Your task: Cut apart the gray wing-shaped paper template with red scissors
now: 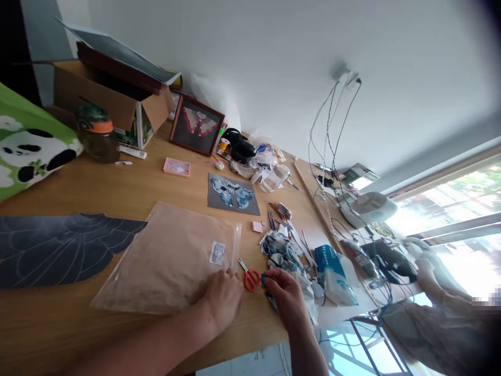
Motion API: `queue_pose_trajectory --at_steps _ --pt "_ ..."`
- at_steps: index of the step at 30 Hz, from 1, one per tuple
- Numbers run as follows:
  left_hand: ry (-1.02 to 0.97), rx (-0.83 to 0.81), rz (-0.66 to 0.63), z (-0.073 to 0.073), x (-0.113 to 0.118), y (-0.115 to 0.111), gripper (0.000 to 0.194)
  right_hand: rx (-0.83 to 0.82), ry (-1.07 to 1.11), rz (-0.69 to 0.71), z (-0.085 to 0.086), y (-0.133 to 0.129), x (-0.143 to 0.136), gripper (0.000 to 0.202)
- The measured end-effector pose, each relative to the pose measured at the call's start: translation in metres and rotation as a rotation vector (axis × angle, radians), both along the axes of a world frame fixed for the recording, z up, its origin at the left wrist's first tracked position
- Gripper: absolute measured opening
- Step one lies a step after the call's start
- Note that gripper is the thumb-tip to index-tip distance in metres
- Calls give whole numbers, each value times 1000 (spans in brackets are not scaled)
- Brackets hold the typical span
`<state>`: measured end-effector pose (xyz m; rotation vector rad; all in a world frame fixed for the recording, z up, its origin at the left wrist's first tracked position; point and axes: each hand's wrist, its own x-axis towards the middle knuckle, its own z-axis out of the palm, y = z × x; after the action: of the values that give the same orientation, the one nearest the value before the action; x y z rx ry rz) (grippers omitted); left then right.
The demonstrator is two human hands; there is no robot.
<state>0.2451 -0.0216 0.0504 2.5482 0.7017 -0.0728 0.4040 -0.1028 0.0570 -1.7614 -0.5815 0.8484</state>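
Observation:
My left hand (224, 296) rests with curled fingers on the lower right corner of a clear plastic bag (168, 261) with a white label; whether it pinches anything is hidden. Just right of it, red-handled scissors (251, 279) lie on the wooden table. My right hand (282, 290) pinches a small blue piece (263, 279) beside the scissors' handles. A pile of blue and white fabric scraps (282, 249) lies beyond this hand. Farther back, a blue fabric butterfly (234, 194) sits on a dark grey sheet.
Dark patterned material (58, 250) lies at left, near a panda cushion (35, 146). A jar (99, 137), cardboard box (117, 112) and framed butterfly (197, 125) stand behind. A tissue pack (337, 279) lies at right, and cables (332, 125) hang from the wall.

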Motion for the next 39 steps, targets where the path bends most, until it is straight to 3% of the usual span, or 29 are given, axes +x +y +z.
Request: queue_pose_trajectory --at_steps 7,12,19,29,34,39 --pt "6 19 78 6 0 1 33 122 153 -72 -6 2 -12 35" --pt "8 13 103 4 5 1 25 152 218 -60 -8 -2 -17 31" --pt "-53 -21 123 -2 -5 8 28 203 281 -86 -17 -7 -21 30" --pt "-233 -118 173 -14 -22 19 24 320 515 -135 6 6 -41 31" --pt "-265 -132 182 -16 -29 16 22 315 703 -183 -4 23 -51 33" --pt "-201 -72 139 -11 -22 13 8 354 695 -272 -11 21 -38 37"
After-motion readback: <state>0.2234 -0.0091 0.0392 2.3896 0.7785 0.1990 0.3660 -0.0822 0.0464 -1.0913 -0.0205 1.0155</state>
